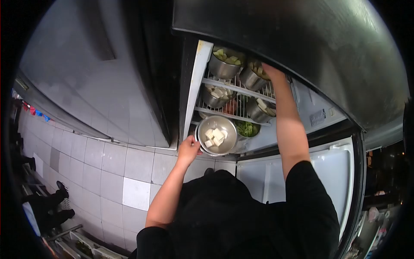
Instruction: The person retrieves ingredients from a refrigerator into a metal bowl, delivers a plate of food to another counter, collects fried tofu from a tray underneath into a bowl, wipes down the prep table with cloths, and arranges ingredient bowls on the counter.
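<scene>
A round metal bowl (231, 144) with white cubes (215, 137) in it is held at its left rim by my left hand (189, 151), in front of the open fridge. My right hand (272, 72) reaches to the upper shelf, at a metal pot (252, 79) with pale pieces inside; its fingers are mostly hidden. Beside that pot stands another pot (224, 69) with green-yellow chunks. On the shelf below are a pot of white pieces (214, 99) and a pot with long pale pieces (257, 113). Leafy greens (246, 128) lie in a container behind the bowl.
The open fridge door (276, 178) stands at the lower right, and wire shelves (235, 81) hold the pots. A large grey cabinet (108, 77) is at the left. Another person's legs (49, 203) show at the far left, over the tiled floor (112, 172).
</scene>
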A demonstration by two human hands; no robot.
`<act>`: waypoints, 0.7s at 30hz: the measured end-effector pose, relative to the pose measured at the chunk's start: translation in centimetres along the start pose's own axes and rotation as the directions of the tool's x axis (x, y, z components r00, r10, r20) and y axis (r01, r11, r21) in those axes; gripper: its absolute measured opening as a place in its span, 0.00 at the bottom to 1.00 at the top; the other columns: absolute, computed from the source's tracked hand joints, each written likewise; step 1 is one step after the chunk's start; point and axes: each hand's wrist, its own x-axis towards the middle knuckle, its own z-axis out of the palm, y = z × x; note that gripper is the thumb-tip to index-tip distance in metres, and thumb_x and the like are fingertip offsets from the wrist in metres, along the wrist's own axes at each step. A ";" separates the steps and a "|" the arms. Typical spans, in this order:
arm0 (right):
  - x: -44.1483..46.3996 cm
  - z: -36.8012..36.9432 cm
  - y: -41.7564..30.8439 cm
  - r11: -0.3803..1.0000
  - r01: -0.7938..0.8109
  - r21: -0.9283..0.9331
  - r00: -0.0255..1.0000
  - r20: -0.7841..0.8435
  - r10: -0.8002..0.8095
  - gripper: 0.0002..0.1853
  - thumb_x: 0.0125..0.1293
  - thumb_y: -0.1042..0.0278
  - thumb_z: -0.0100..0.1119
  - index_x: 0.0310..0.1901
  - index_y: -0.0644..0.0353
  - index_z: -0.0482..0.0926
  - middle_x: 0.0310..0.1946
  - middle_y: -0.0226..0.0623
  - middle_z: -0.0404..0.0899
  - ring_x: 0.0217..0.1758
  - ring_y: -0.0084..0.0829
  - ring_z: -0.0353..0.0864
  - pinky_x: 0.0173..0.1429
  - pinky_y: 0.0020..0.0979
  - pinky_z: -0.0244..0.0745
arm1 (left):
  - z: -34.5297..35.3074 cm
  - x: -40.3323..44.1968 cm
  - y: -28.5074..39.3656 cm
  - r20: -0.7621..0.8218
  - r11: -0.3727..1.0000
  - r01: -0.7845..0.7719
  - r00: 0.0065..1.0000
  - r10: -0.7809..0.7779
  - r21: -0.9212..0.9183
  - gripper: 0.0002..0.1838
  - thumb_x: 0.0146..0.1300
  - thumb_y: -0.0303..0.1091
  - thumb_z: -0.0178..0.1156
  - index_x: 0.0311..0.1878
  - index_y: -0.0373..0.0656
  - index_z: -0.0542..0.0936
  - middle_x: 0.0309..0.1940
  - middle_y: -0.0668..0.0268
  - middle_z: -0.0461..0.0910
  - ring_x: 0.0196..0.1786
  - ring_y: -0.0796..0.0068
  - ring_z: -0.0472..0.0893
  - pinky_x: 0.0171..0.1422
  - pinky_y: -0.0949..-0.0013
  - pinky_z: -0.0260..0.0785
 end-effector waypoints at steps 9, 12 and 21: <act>10.5 0.7 -0.4 0.989 -0.101 -0.111 0.994 -0.055 0.095 0.14 0.68 0.70 0.55 0.55 0.57 0.78 0.46 0.34 0.82 0.46 0.28 0.80 0.51 0.32 0.76 | -0.8 -2.7 -2.1 -0.071 0.997 0.067 0.995 -0.069 -0.022 0.11 0.64 0.29 0.59 0.29 0.41 0.66 0.23 0.64 0.77 0.24 0.71 0.83 0.26 0.70 0.78; 11.7 0.3 -1.5 0.989 -0.082 -0.127 0.995 -0.067 0.074 0.14 0.68 0.70 0.56 0.54 0.57 0.78 0.45 0.34 0.81 0.45 0.28 0.80 0.49 0.32 0.75 | -1.4 -3.5 -2.4 -0.085 0.996 0.088 0.992 -0.090 -0.024 0.10 0.65 0.28 0.58 0.30 0.40 0.67 0.24 0.65 0.77 0.24 0.72 0.83 0.27 0.70 0.79; 11.4 -0.4 -4.1 0.994 -0.032 -0.105 0.997 -0.070 0.025 0.12 0.68 0.68 0.56 0.52 0.58 0.78 0.41 0.34 0.80 0.41 0.28 0.78 0.45 0.31 0.74 | -2.0 -3.5 -2.7 -0.092 0.997 0.073 0.993 -0.072 0.000 0.09 0.64 0.29 0.58 0.30 0.39 0.69 0.24 0.65 0.76 0.24 0.73 0.82 0.27 0.70 0.79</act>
